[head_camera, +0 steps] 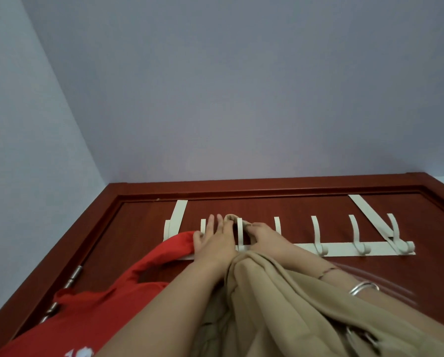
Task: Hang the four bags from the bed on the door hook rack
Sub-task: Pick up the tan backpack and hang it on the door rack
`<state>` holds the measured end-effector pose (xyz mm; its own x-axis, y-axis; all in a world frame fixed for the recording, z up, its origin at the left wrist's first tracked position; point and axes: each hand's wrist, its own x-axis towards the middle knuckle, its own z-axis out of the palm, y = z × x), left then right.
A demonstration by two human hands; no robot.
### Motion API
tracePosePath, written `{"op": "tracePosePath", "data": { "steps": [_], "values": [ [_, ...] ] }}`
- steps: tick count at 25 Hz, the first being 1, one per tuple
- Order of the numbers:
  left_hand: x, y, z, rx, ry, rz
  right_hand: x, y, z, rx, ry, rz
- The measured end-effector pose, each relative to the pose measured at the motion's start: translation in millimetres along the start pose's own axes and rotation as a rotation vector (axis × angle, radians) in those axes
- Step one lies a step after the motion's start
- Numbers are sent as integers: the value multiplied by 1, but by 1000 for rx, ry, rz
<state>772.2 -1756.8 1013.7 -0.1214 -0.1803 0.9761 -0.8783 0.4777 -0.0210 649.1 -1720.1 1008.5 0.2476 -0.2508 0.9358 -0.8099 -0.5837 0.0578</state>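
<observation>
My left hand and right hand pinch the beige fabric bag's strap over hook 3 of the white metal door rack. Releasing before it seats drops the bag.

Soft, even indoor light, no glare; wide-angle bending at edges (lower corner slightly motion-blurred).
</observation>
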Motion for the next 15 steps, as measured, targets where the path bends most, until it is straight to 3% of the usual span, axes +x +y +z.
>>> {"op": "tracePosePath", "data": {
  "steps": [8,15],
  "values": [
    [-57,-4,27,16,92,143,-70,15,28,72,97,-50],
    [-105,10,14,-4,71,97,-113,-14,5,150,-10,58]
  ]
}}
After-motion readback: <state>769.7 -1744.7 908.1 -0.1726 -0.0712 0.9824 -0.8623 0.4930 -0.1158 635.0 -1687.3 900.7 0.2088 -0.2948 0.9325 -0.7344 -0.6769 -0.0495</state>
